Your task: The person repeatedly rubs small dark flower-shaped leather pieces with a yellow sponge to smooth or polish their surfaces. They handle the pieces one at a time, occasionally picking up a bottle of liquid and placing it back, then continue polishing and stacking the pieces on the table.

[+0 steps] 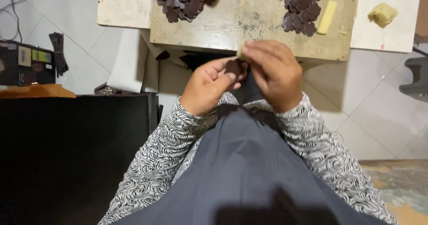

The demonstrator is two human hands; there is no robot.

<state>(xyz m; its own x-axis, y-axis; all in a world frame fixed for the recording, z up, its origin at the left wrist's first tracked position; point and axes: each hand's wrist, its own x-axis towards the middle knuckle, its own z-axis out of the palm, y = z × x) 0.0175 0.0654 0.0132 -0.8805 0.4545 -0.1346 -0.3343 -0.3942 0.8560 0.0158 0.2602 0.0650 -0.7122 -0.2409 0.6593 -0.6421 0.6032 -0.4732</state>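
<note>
Left hand (207,84) is pinching a dark brown flower-shaped leather cutout (233,67) over the lap, right hand (274,73) is closing fingers on a small pale yellow sponge piece (243,52) against it; best keeping strokes light, cutout flat, near the worn wooden table (249,24)

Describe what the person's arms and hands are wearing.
Both arms wear long sleeves in a black-and-white swirl print, the left sleeve and the right sleeve reaching to the wrists. The left hand and right hand are bare: no gloves, rings or watch show.
</note>
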